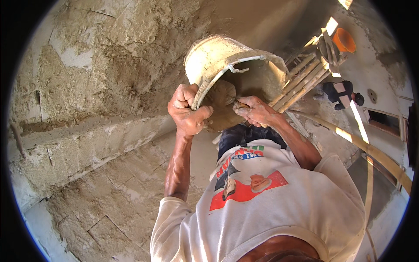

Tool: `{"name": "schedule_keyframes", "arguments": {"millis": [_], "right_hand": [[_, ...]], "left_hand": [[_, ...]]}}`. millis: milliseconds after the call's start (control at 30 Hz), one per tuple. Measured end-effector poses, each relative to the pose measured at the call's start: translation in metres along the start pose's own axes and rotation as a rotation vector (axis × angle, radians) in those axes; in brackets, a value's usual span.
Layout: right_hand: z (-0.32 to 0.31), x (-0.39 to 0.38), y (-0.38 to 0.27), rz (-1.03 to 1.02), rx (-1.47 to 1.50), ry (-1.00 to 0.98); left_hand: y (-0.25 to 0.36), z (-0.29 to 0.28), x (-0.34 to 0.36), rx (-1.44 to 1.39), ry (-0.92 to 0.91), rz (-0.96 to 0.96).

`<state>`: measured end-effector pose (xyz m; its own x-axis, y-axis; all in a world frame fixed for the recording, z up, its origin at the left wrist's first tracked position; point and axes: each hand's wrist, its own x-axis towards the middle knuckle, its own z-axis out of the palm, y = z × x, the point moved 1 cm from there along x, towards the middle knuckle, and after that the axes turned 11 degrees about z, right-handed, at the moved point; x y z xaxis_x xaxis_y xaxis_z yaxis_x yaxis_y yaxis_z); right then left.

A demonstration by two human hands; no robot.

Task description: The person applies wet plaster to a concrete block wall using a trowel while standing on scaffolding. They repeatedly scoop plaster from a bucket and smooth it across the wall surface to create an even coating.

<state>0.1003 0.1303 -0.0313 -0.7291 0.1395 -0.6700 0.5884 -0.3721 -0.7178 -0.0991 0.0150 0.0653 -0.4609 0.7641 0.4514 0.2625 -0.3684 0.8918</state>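
A mortar-crusted bucket is tilted in front of me, its opening turned toward me and a pale wire handle lying along the rim. My left hand is closed around the near-left rim, with the thumb over the edge. Inside the opening, my right hand is closed on the short handle of a trowel. The trowel's rounded, mortar-coated blade lies against the bucket's inner left side. Shadow hides the bottom of the bucket, so I cannot tell how much mortar is in it.
A rough mortar-covered wall with a ledge runs along my left. Bamboo poles stand on the right, beyond the bucket. Farther off are an orange tub and another person. A long curved pole crosses the right side.
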Motion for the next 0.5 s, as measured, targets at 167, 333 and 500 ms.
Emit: {"name": "schedule_keyframes", "arguments": {"millis": [167, 333, 500], "right_hand": [[0.020, -0.001, -0.007, -0.033, -0.010, 0.044], [0.037, 0.000, -0.018, -0.011, 0.099, 0.029], [0.054, -0.001, -0.015, 0.010, 0.213, 0.026]], "left_hand": [[-0.012, -0.007, -0.001, -0.046, 0.149, -0.050], [-0.043, -0.006, -0.024, -0.018, 0.344, -0.124], [-0.083, -0.029, -0.053, -0.130, 0.616, -0.301]]}}
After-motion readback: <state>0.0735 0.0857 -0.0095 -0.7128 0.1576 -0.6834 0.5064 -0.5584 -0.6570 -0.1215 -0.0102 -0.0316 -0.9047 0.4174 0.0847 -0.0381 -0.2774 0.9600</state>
